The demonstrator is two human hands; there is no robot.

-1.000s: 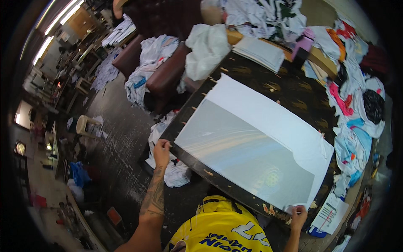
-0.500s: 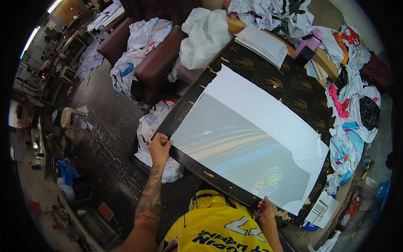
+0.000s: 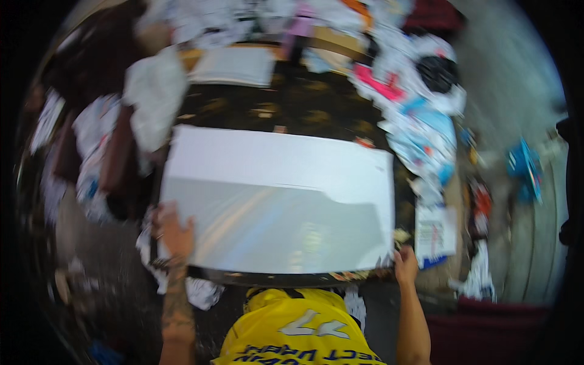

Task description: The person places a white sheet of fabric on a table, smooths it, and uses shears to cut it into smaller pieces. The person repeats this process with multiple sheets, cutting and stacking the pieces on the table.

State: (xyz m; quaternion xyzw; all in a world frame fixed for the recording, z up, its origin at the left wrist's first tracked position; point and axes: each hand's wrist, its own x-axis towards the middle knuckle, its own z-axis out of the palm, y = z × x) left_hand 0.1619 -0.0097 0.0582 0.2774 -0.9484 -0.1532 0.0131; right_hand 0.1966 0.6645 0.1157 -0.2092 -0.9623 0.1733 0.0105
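A large white sheet [image 3: 274,152] lies on a black patterned board [image 3: 237,115]. Over its nearer part is a grey cut-out panel [image 3: 255,207] with faint orange and blue streaks and a pale emblem, its far edge stepping down in a curve toward the right. My left hand [image 3: 174,232] rests open at the sheet's left edge, fingers spread and slightly blurred. At the near right corner, my right hand [image 3: 406,264] is closed, thumb and fingers pinching the sheet's edge.
Folded pale sheets [image 3: 234,66] lie at the board's far side, near a pink bottle [image 3: 300,27]. Crumpled fabric [image 3: 420,131] is heaped along the right. A brown armchair [image 3: 117,152] with cloth on it stands at the left. A printed paper [image 3: 435,231] sits by the right edge.
My view has swung right, so the sheet now appears squared up before me. My left hand has gone from gripping the left corner to lying spread; my right hand is at the near right corner.
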